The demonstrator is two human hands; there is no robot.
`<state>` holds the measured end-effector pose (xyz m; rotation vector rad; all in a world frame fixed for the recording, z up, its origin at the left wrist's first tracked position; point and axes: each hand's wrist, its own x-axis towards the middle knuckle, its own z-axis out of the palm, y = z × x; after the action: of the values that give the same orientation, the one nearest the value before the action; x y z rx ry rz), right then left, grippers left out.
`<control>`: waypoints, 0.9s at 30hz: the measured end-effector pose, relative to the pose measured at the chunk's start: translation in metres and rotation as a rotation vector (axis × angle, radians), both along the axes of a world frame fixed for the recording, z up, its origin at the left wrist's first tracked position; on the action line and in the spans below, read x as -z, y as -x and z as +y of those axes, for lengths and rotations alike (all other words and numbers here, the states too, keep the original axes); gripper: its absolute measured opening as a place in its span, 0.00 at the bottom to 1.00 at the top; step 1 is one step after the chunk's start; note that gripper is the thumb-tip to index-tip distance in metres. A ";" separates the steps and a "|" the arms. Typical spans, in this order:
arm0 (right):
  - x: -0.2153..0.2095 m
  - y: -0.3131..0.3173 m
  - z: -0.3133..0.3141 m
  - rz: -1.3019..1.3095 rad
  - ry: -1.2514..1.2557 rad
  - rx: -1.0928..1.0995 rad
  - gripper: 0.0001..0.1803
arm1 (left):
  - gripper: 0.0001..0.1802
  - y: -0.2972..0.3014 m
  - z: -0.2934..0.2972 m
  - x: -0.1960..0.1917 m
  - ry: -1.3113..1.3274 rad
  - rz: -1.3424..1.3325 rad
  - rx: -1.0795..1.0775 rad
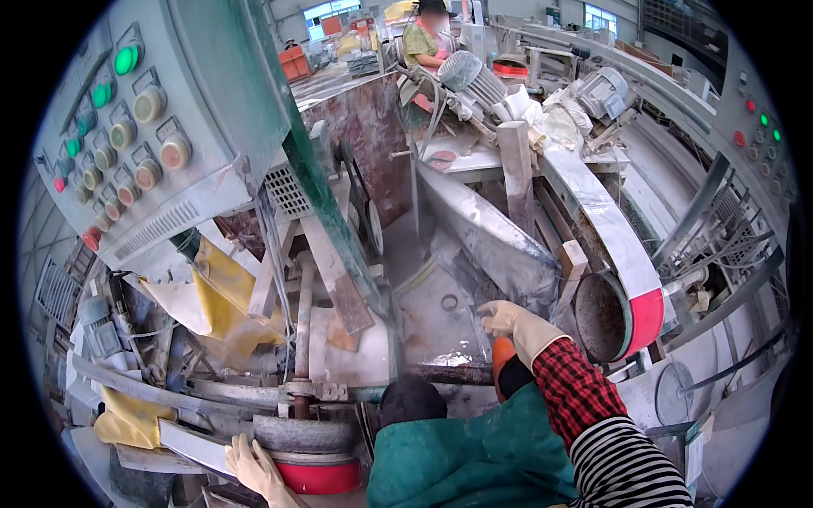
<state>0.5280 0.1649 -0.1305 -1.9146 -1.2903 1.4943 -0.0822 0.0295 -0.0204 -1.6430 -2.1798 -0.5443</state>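
My left hand [254,470], in a cream rubber glove, lies with fingers spread against the belt machine at lower left. Beside it a red band [320,477] curves round the drum under a dusty grey wheel [303,435], and a long white strip [196,446] runs off to the left. My right hand [515,327], gloved the same way, hovers in front of me with loosely bent fingers and no object visible in it. Just right of it stands another belt machine, with a rusty drum [601,317], a white belt [603,203] and a red end section [645,323].
A green-edged control panel [135,135] with several buttons overhangs the left. Ahead are a grey metal trough [483,229], a wooden post [514,173] and electric motors [603,91]. Another person [423,42] is at the far end. Orange boot [504,351] and dark boot [412,400] show below.
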 end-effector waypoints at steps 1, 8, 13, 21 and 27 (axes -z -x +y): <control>0.004 -0.001 0.001 0.006 0.005 0.001 0.30 | 0.18 0.000 0.000 0.001 -0.011 0.001 0.009; 0.007 0.000 0.003 0.017 0.006 -0.007 0.29 | 0.17 -0.005 -0.002 0.000 -0.001 0.000 -0.015; 0.007 -0.001 0.003 0.008 0.019 -0.009 0.29 | 0.16 -0.010 -0.002 0.002 -0.018 -0.021 0.000; 0.008 -0.002 0.003 0.023 0.010 -0.023 0.28 | 0.16 -0.015 -0.004 0.002 -0.037 -0.008 0.046; 0.008 -0.001 0.004 0.047 -0.039 -0.048 0.28 | 0.16 -0.018 -0.006 0.002 -0.020 0.015 0.042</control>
<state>0.5285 0.1684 -0.1387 -1.8250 -1.3437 1.5171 -0.0646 0.0230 -0.0222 -1.6811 -2.1269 -0.5619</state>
